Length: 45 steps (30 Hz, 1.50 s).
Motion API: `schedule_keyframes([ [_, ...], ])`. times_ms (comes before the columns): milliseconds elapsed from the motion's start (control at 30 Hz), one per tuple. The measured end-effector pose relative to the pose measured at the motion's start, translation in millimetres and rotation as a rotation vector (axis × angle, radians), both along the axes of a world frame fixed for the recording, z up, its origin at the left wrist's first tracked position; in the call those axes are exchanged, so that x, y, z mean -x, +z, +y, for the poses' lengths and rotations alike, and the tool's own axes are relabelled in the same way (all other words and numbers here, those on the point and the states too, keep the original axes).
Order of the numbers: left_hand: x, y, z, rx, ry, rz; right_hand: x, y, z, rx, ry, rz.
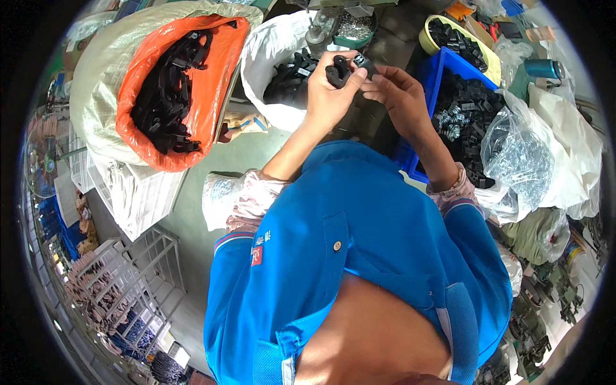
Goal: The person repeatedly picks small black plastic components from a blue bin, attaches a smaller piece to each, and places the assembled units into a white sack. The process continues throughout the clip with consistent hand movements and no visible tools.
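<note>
My left hand [330, 96] is closed around a black plastic part [338, 70] with rounded, curved ends. At its right end sits a small black block [365, 64] with a shiny face, between my two hands; whether it is joined to the curved part I cannot tell. My right hand [401, 96] has its thumb and fingertips pressed together at the block's lower edge. Just left of my left hand, a white sack [260, 70] holds black parts [292, 80]. To the right of my right hand stands a blue crate [437, 80] filled with small black pieces [465, 106].
An orange-lined sack [218, 83] of black parts stands at the left. A green tray [353, 42] of small metal pieces lies ahead. Far right are a yellow tub [428, 40], a clear bag of metal pieces [523, 157] and a teal cup [543, 68]. White racks [151, 256] stand lower left.
</note>
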<state>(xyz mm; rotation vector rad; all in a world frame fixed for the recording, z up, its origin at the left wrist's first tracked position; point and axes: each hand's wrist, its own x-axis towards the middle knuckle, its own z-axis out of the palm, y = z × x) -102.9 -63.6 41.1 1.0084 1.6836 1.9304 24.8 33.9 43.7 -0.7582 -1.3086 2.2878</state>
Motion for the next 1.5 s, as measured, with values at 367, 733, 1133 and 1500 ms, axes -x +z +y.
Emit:
schedule_keyframes([
  [367,14.7,-7.5,-3.9,0.156,-0.066,0.018,-3.3,-9.5,19.0,-0.42,-0.055,-0.018],
  [733,20.5,2.4,-15.4,0.186,-0.549,-0.923,-19.5,-2.9,52.7,-0.022,-0.016,0.093],
  [1133,2.6,7.3,-17.4,0.373,-0.615,-0.68,-17.4,6.1,68.9,-0.36,0.166,0.015],
  [1500,-5.1,6.8,-14.1,0.315,-0.639,-0.673,-17.6,-1.4,68.9,-0.449,0.278,-0.032],
])
